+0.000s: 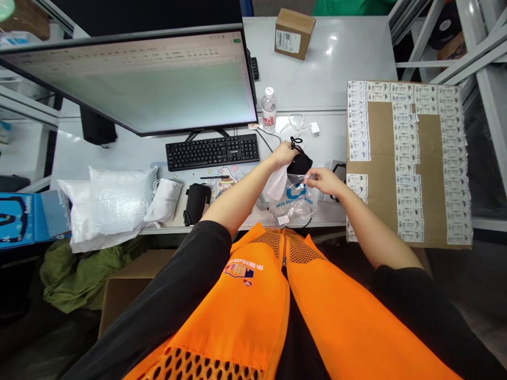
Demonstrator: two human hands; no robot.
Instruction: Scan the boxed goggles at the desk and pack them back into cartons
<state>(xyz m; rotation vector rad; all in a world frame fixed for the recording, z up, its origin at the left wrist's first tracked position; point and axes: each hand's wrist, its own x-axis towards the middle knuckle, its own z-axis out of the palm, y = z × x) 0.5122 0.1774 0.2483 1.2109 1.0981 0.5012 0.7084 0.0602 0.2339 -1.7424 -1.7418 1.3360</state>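
Over the desk's front part, my left hand [285, 154] is closed on a black drawstring pouch [300, 163], near its corded top. A white sheet [276, 183] hangs just below that hand; whether its fingers also grip it I cannot tell. My right hand [324, 180] pinches the upper edge of a clear plastic bag [295, 203] with blue print and a small white label. The pouch's lower end is at the bag's mouth; how far it is inside is unclear. A dark object in a pale box [337, 179] lies right beside my right hand.
A keyboard [213, 152] and monitor [150, 84] stand to the left, with a bottle [269, 111] and white cable [297, 125] behind my hands. Further left lie a black case [197, 203], white pouch [163, 200] and bubble-wrapped packs [119, 200]. A label-covered carton [406, 169] flanks the right.
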